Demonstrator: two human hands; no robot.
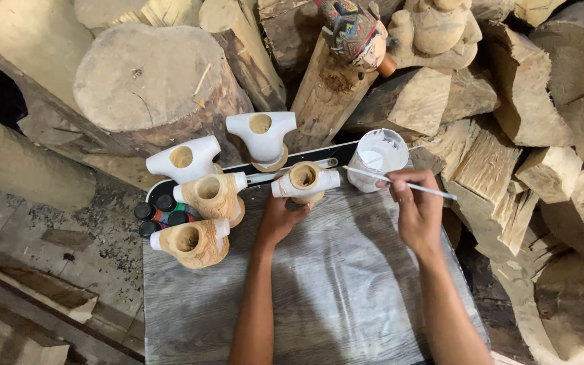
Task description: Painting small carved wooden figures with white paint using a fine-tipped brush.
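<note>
I see the left hand [280,217] clamped around the base of a hollow carved wooden piece [304,180] at 12 o'clock on the grey board [319,290], opening up, its white-coated arms running 9-to-3. The right hand [419,209] pinches a thin white brush [400,181] between thumb and fingertips; the shaft also runs 9-to-3, tip pointing at 9 toward the piece, just beside it, with the white paint cup [380,157] at its 12. The left hand is the nearer, already touching.
</note>
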